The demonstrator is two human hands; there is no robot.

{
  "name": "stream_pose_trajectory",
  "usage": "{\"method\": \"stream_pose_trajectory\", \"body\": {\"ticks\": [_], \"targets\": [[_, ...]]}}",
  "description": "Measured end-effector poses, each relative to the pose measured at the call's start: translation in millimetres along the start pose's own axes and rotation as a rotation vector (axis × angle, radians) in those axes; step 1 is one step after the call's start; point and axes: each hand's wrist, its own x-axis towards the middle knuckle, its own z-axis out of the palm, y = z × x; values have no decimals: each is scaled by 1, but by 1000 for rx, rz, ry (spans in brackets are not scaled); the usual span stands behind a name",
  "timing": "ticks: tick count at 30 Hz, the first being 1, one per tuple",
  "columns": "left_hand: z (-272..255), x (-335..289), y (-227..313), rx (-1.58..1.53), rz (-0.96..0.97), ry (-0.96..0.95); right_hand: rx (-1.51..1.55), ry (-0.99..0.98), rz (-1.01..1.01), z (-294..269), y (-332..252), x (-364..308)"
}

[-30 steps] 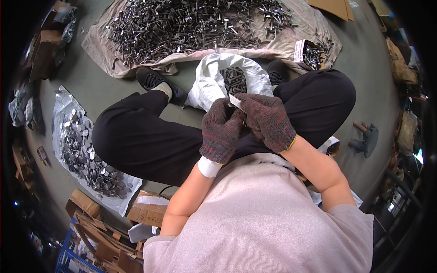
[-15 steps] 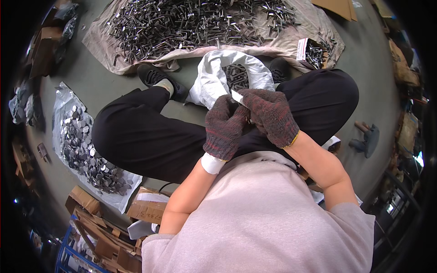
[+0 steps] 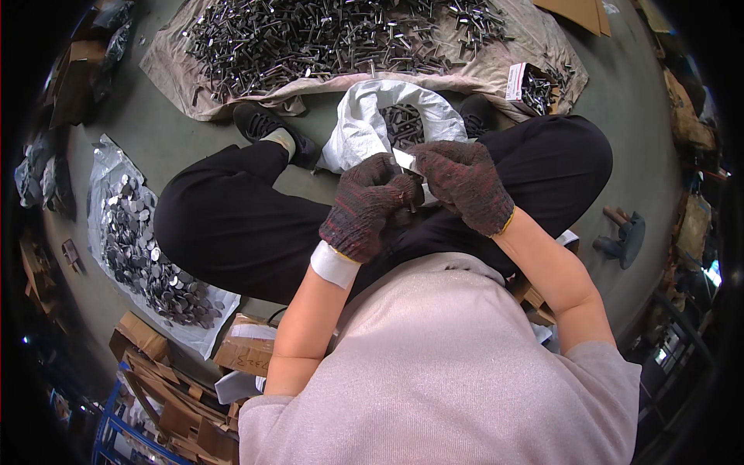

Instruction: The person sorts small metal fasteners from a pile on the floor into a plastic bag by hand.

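Note:
My left hand (image 3: 363, 211), in a dark grey and red knitted glove, is closed with its fingertips near the white strip; what they pinch, if anything, I cannot make out. A white band circles that wrist (image 3: 334, 267). My right hand (image 3: 465, 186), gloved alike, is closed on a white strip (image 3: 404, 161) whose end sticks out toward my left hand. Another pale bit shows beneath the right fingers. Just beyond both hands stands a white sack (image 3: 360, 124) with its rim rolled back, holding many small dark metal pieces (image 3: 403, 125).
Past the sack, a heap of metal bolts (image 3: 310, 46) covers a cloth (image 3: 174, 85), with a small box of bolts (image 3: 535, 91) at its right. Left lie round metal discs (image 3: 139, 240) on plastic sheeting (image 3: 105, 167). A wooden-handled hammer-like tool (image 3: 622, 236) lies right; cartons (image 3: 248, 349) lower left.
My left hand has drawn back to the left and slightly toward me, opening a gap between the hands. My right hand has shifted slightly, still holding the white strip.

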Motion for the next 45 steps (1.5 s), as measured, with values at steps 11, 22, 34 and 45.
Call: {"method": "stream_pose_trajectory", "body": {"ticks": [11, 22, 34, 45], "targets": [[-7, -8, 3, -292, -30, -289, 179, -109, 103, -11, -6, 3], [3, -6, 3, -123, 83, -6, -175, -45, -57, 14, -22, -11], [-3, -8, -9, 70, 266, -52, -119, -51, -21, 15, -22, -15], [12, -11, -27, 244, 364, 29, 130, -2, 83, 13, -20, -5]]}}
